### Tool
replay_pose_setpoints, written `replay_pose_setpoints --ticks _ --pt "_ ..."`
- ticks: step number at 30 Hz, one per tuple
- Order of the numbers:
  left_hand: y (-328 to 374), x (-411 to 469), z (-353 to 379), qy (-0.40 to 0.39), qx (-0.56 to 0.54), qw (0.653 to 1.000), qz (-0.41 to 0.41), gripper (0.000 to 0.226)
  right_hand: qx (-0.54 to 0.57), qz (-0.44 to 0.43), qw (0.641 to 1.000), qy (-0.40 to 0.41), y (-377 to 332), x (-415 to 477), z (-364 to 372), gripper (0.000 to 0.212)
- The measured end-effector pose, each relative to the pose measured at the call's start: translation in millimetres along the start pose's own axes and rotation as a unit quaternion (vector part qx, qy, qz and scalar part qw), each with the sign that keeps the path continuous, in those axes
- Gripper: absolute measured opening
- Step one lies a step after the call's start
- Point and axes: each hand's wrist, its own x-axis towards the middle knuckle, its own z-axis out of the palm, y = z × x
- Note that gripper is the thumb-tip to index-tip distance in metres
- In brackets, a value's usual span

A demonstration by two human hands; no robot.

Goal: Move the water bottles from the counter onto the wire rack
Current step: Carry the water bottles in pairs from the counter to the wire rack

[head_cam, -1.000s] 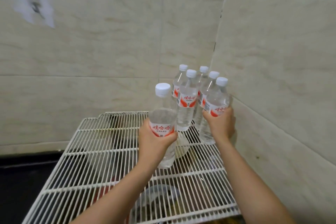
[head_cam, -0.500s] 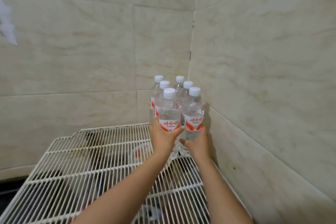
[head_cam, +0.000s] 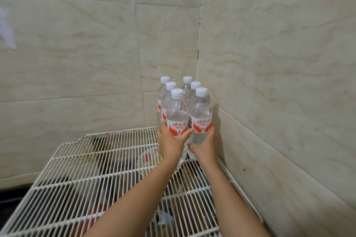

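Several clear water bottles with white caps and red-and-white labels stand clustered in the far right corner of a white wire rack (head_cam: 81,171). My left hand (head_cam: 170,143) is wrapped around the front left bottle (head_cam: 176,113). My right hand (head_cam: 205,147) grips the lower part of the front right bottle (head_cam: 200,115). The two held bottles stand upright, side by side and touching. Behind them the back bottles (head_cam: 167,90) form two rows against the wall corner. Both bottle bases are hidden behind my hands.
Beige tiled walls (head_cam: 269,82) meet in a corner right behind the bottles. The rack's left and near parts are bare wire, with dim objects (head_cam: 148,157) visible below through it. A dark counter strip (head_cam: 11,196) lies at the far left.
My left hand has carried its bottle from the rack's middle to the corner, beside the one under my right hand. Both hands have slid lower on the bottles. The view has shifted right.
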Motion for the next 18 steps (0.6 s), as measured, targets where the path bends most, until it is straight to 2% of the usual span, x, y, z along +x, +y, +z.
replay_pose_setpoints --ticks 3,6,9,11,14,18 --pt "-9 -5 -12 -0.048 -0.008 0.999 -0.013 0.094 -0.022 -0.018 0.999 0.021 3 -5 2 0.109" --pt "-21 -11 -39 -0.068 0.084 0.993 -0.039 0.096 -0.025 -0.085 0.990 0.111 -5 -13 -1 0.097" --pt "-30 -19 -79 -0.045 0.146 0.988 -0.034 0.086 -0.066 -0.237 0.938 0.245 -15 -22 -2 0.070" --pt "-35 -28 -111 -0.021 0.183 0.983 -0.022 0.075 -0.114 -0.352 0.889 0.271 -22 -28 4 0.055" --pt "-40 -46 -164 0.030 0.260 0.965 -0.001 0.061 -0.147 -0.491 0.839 0.181 -31 -42 22 0.054" --pt "-54 -78 -235 0.118 0.364 0.923 -0.036 0.049 -0.202 -0.580 0.789 0.002 -39 -71 42 0.056"
